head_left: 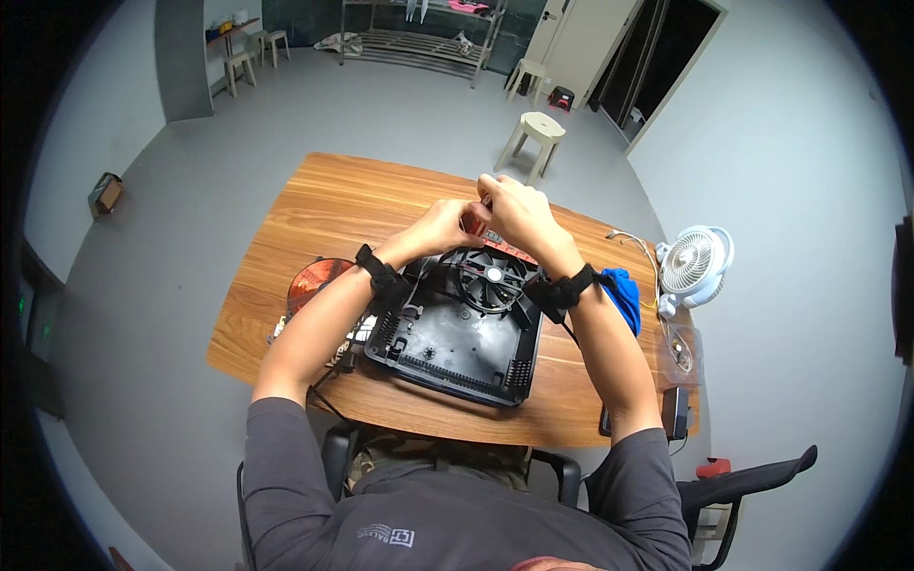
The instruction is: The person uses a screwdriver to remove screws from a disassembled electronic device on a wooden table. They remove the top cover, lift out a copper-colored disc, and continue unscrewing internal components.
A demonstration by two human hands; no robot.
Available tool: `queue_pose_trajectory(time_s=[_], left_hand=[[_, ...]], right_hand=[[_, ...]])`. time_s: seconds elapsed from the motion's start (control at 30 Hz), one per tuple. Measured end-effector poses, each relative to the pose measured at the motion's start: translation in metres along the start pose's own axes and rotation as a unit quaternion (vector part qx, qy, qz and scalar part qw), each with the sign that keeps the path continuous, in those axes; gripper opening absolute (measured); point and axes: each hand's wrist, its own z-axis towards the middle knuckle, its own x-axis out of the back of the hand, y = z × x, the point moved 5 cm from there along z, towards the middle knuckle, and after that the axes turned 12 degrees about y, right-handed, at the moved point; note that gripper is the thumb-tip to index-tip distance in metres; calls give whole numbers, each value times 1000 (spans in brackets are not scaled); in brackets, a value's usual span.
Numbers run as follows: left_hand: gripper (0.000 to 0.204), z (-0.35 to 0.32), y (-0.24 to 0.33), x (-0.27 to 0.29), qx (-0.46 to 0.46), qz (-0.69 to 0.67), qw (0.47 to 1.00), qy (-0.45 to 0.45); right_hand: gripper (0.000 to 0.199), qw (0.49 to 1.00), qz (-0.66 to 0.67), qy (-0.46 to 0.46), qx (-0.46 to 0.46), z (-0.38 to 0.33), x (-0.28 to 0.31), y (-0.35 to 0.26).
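An opened black plastic appliance casing (455, 344) lies on the wooden table (314, 209), with a round black fan (492, 277) at its far end. My left hand (444, 225) and my right hand (514, 211) meet above the casing's far edge, fingers closed together on a small red part (470, 225) that is mostly hidden. A red strip (509, 250) runs along the casing's rim just below my right hand. Both wrists wear black straps.
A copper-coloured coil disc (314, 280) and a circuit board (354, 333) lie left of the casing. A blue cloth (624, 295), a white desk fan (693, 265), a clear plastic box (680, 352) and a dark phone-like object (674, 409) sit at the right. A white stool (533, 138) stands beyond the table.
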Motion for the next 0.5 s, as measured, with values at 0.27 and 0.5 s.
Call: queue_pose_trajectory(time_s=[0.27,0.5], left_hand=[[25,-7,4,12,23,21,999,-34],[27,-4,0,7,28,58,997,37]], right_hand=[[21,982,162,-64,78,2,7,-9],[52,997,-47,-53,-33,14,11,-12]])
